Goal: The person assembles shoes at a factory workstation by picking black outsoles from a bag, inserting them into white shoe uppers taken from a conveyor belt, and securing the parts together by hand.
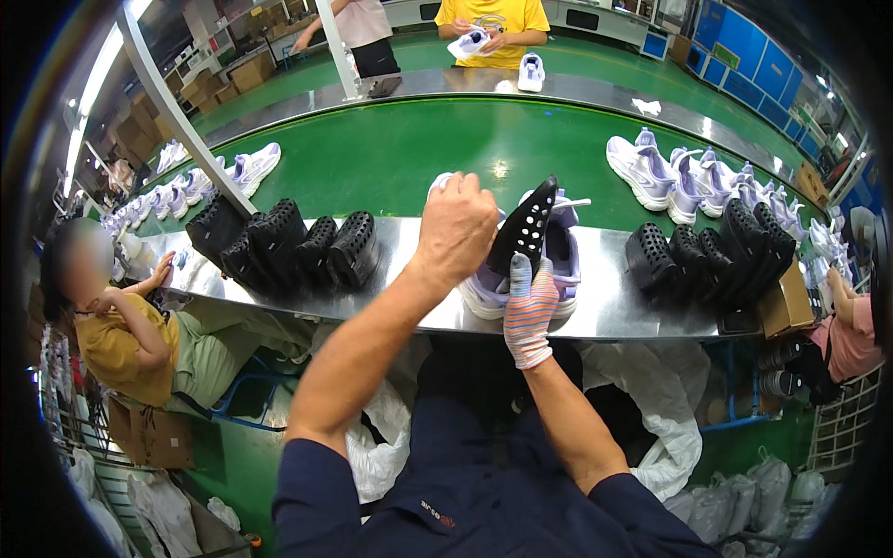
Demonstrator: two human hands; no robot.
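Observation:
Two white and lavender sneakers stand side by side on the metal ledge in front of me: a left sneaker (483, 296) and a right sneaker (572, 256). My bare left hand (456, 228) is closed over the far part of the left sneaker, and a pale edge of it shows beyond the knuckles. Exactly what the fingers pinch is hidden. In a striped knit glove, my right hand (531, 312) grips a black perforated plastic shoe form (528, 232). The form is tilted upright above the left sneaker's opening, beside the right one.
Black shoe forms (353, 251) stand to the left, and more black forms (712, 251) to the right. Beyond the ledge, a green belt (391, 139) carries rows of sneakers (642, 172). Co-workers sit at both sides; a person in yellow (493, 37) handles a shoe opposite.

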